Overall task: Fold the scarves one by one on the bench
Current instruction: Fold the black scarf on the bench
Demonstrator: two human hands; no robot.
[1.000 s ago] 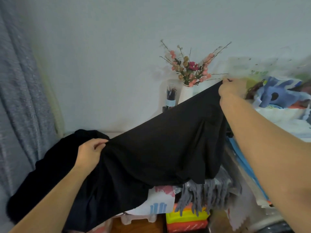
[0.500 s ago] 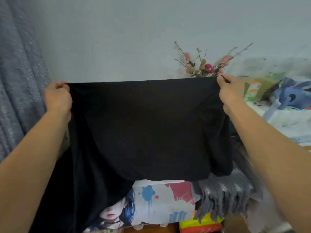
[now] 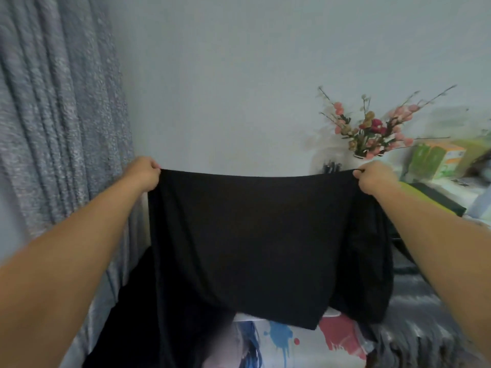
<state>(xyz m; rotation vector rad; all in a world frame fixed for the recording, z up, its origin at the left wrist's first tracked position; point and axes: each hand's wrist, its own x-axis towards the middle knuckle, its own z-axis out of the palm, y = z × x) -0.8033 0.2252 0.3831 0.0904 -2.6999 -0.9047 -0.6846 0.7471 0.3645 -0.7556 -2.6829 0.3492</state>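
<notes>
The left hand (image 3: 144,173) is pinching the black scarf's (image 3: 247,235) upper left corner; the right hand (image 3: 374,177) is pinching its upper right corner; the cloth is hanging stretched between them, in front of the wall.

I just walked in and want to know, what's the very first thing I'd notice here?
The big black scarf in the middle, held up and stretched wide like a curtain. The left hand pinches one top corner and the right hand the other. Next, the pink and red flowers against the wall at the right, and the grey curtain down the left side.
</notes>
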